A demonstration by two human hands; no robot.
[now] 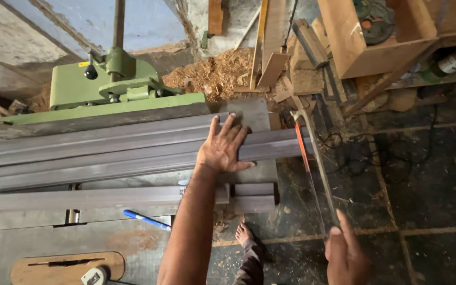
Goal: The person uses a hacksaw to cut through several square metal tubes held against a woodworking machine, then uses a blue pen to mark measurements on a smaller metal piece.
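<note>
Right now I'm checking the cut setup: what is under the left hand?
The left hand lies flat on long grey bars, stacked on the green machine table. The surface beneath them is covered.

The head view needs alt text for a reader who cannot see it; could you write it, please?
A left hand presses grey bars flat on a green machine while the right hand holds a hacksaw across their ends. A blue pen lies nearby.

The left hand (224,148) lies flat, palm down, fingers spread and pointing forward, its bare arm stretched straight out. The right hand (345,253) is low at the right, fingers closed in a grip.
</note>
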